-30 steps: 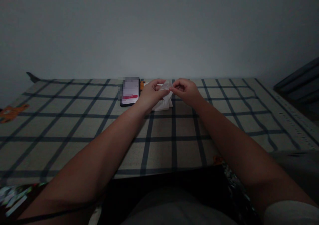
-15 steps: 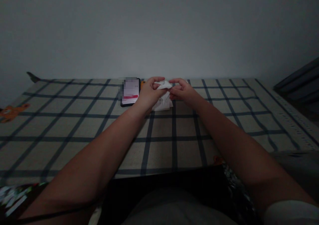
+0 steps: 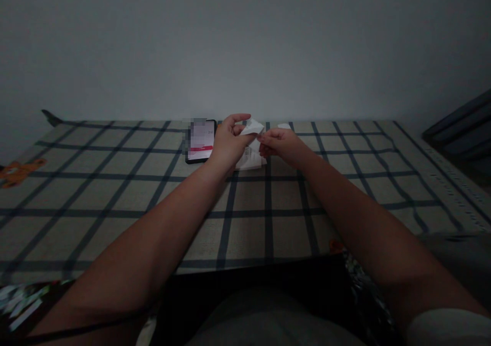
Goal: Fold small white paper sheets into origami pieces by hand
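My left hand (image 3: 230,140) grips a small folded piece of white paper (image 3: 252,127) between thumb and fingers, its index finger raised along the top. Close by on the right, my right hand (image 3: 282,144) has its fingertips pinched together at the paper's right corner; whether they hold the edge or only touch it is hard to tell. Beneath both hands lies more white paper (image 3: 250,161) with faint print, partly covered by the left hand. A phone (image 3: 201,140) with a lit screen rests just left of my left hand.
A checked cloth (image 3: 245,198) covers the table, which meets a plain wall (image 3: 245,49). Another bit of white paper (image 3: 284,125) shows behind my right hand. An orange bear-shaped figure (image 3: 23,172) is at the left, and a dark slatted object (image 3: 460,126) stands at the right.
My right hand's index finger has come down from the paper's top, and its fingertips are now pinched at the corner. The folded paper stands up more; my left hand has barely moved.
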Available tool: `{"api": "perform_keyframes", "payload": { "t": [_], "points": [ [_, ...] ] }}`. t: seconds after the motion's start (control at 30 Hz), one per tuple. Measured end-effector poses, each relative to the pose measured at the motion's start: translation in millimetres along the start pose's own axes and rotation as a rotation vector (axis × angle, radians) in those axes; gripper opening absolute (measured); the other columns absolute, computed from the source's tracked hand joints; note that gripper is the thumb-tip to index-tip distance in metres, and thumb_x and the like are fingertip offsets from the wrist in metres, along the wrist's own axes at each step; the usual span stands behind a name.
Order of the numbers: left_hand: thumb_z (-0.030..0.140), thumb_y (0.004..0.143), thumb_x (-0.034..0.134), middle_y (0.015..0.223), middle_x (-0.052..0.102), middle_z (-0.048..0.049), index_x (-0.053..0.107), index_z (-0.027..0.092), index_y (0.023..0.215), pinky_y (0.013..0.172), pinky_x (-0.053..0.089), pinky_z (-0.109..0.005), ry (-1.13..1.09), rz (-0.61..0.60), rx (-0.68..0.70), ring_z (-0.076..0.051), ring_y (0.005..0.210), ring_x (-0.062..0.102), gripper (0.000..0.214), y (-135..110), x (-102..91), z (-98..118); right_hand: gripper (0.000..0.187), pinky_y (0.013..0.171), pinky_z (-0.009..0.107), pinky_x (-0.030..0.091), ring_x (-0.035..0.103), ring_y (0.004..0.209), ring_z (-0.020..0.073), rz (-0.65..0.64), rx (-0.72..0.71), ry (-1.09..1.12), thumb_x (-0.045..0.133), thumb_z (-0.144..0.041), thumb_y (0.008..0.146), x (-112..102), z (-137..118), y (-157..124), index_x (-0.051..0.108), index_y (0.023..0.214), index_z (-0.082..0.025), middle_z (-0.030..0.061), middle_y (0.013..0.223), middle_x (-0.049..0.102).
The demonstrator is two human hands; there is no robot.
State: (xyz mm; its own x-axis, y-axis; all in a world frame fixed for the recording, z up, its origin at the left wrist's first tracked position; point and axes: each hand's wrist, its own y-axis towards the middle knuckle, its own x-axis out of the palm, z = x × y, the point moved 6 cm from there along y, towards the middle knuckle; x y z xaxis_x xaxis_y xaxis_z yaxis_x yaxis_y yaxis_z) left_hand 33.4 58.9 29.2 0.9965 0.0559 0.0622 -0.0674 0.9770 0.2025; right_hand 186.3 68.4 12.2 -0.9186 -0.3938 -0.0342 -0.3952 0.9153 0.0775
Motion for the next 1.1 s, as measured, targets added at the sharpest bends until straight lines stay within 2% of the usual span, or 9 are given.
{"api": "perform_keyframes", "payload": {
  "t": [0.23,0.5,0.77,0.97,1.1],
  "points": [
    [0.017,0.075,0.078,0.093,0.076,-0.0031,0.062,0.022,0.122,0.07,0.054,-0.026,-0.054,0.023,-0.047,-0.017,0.08,0.072,0.05,3,-0.8,-1,0.044,0.061,0.024,0.057,0.068,0.063,0.0125,-0.099,0.045,0.041,0.086,-0.058,0.079,10,3,-1,0.07,0.077,-0.017,0.0038,0.072,0.075],
    [0.017,0.076,0.077,0.092,0.075,-0.0026,0.061,0.023,0.123,0.068,0.053,-0.026,-0.097,0.01,-0.065,-0.017,0.075,0.071,0.05,1,1.1,-4,0.038,0.062,0.024,0.057,0.067,0.062,0.012,-0.06,0.027,-0.007,0.085,-0.05,0.082,6,5,2,0.067,0.077,-0.017,0.0023,0.069,0.073],
    [0.016,0.078,0.077,0.094,0.074,-0.003,0.062,0.023,0.121,0.07,0.054,-0.025,-0.112,0.018,-0.075,-0.017,0.081,0.071,0.047,4,0.9,-6,0.045,0.062,0.026,0.058,0.069,0.063,0.0137,-0.097,0.037,0.026,0.08,-0.06,0.085,13,4,-2,0.068,0.078,-0.018,0.0049,0.073,0.076],
    [0.017,0.076,0.078,0.101,0.078,-0.0059,0.061,0.023,0.131,0.067,0.055,-0.026,-0.113,0.006,-0.101,-0.019,0.084,0.074,0.058,2,2.2,-5,0.047,0.062,0.026,0.058,0.068,0.061,0.0133,-0.093,0.027,-0.045,0.081,-0.062,0.083,9,5,-1,0.07,0.076,-0.017,0.0055,0.072,0.076],
    [0.018,0.073,0.08,0.091,0.077,-0.0046,0.062,0.02,0.132,0.063,0.053,-0.026,-0.098,0.017,-0.099,-0.019,0.076,0.073,0.062,2,0.4,-7,0.044,0.061,0.025,0.058,0.067,0.06,0.0128,-0.08,-0.008,-0.103,0.08,-0.059,0.085,6,5,0,0.071,0.075,-0.017,0.0045,0.068,0.075]
  ]
}}
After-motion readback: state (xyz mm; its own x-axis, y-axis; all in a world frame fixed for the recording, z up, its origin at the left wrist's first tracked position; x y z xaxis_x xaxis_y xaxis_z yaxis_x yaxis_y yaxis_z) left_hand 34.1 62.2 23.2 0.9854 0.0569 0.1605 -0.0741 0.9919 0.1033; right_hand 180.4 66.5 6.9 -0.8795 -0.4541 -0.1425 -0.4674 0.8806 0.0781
